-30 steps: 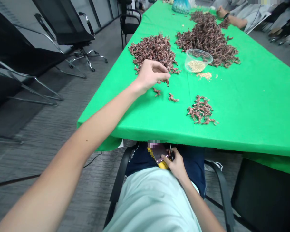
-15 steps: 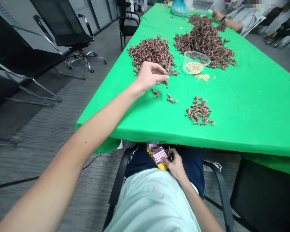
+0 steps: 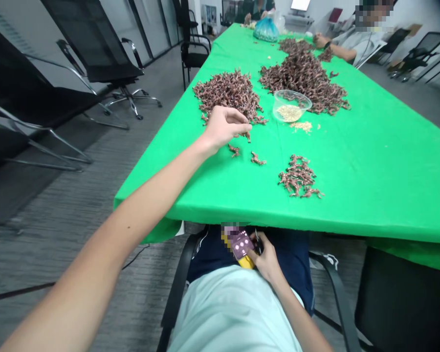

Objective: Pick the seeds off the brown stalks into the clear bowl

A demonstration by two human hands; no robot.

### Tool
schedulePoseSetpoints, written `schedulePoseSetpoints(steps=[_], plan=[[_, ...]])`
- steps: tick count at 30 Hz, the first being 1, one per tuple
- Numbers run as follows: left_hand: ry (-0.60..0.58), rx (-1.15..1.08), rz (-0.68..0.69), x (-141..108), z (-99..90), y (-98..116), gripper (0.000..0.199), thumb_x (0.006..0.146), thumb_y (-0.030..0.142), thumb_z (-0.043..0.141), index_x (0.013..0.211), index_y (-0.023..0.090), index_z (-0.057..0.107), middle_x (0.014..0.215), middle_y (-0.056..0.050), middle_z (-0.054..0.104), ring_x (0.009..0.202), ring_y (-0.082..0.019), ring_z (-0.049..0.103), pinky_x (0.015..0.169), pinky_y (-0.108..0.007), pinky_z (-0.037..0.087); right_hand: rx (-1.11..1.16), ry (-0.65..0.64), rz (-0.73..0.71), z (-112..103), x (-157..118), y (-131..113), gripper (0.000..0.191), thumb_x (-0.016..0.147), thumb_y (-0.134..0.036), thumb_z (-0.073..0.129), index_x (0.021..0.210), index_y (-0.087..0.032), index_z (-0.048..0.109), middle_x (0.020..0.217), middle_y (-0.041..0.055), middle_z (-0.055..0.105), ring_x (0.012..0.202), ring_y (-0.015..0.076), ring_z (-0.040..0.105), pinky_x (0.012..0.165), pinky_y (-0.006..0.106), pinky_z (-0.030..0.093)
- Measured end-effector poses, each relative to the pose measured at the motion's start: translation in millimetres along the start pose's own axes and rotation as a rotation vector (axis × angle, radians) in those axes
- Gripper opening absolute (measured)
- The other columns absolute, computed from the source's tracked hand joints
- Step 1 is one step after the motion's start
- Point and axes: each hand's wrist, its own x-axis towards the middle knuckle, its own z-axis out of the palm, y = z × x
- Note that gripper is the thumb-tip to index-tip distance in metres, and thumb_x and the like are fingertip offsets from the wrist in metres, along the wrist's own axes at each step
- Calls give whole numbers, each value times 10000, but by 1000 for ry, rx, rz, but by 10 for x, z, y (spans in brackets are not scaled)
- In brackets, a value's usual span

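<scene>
Stretched over the table, my left hand (image 3: 229, 128) is closed in a pinch at the near edge of a pile of small brown animal figurines (image 3: 229, 93). One figurine (image 3: 248, 137) hangs just under the fingertips, seemingly pinched between them. Two loose figurines, a left one (image 3: 233, 150) and a right one (image 3: 257, 159), lie just nearer to me. A small cluster of figurines (image 3: 297, 177) sits to their right. Down in my lap, my right hand (image 3: 267, 256) grips a phone (image 3: 241, 244) in a yellow case, thumb at its lit screen. A slim black object (image 3: 258, 243) with a metal tip is also in that hand.
A clear plastic bowl (image 3: 292, 108) of pale bits stands on the green tablecloth (image 3: 370, 161), with spilled bits (image 3: 302, 126) beside it. Behind is a larger figurine pile (image 3: 308, 80). A blue bag (image 3: 266, 30) stands farther back. Another person's hand (image 3: 319, 40) rests at the far right edge.
The phone screen has switched from a keyboard-like layout to one with a few round buttons. The whole view has tilted up slightly. My left hand keeps its pinch in nearly the same place.
</scene>
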Motion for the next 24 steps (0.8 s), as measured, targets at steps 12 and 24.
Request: schedulePoseSetpoints(steps=[12,24], plan=[[132,-19,51,48,-81,-70,159,627,153,769,756,163,678,809,-85,729,776,-189,676,753,-342,553,126,-30,-48,69,28,68,299,776,-242,645,1068,-200,593,991,60,696,875,209,657,800,302,513],[87,3,39,94,-139,-181,220,632,50,688,809,179,687,850,-87,739,845,-211,703,830,-390,555,182,-37,-56,92,40,61,316,763,-271,653,1065,-191,609,979,79,707,842,223,663,773,325,543]])
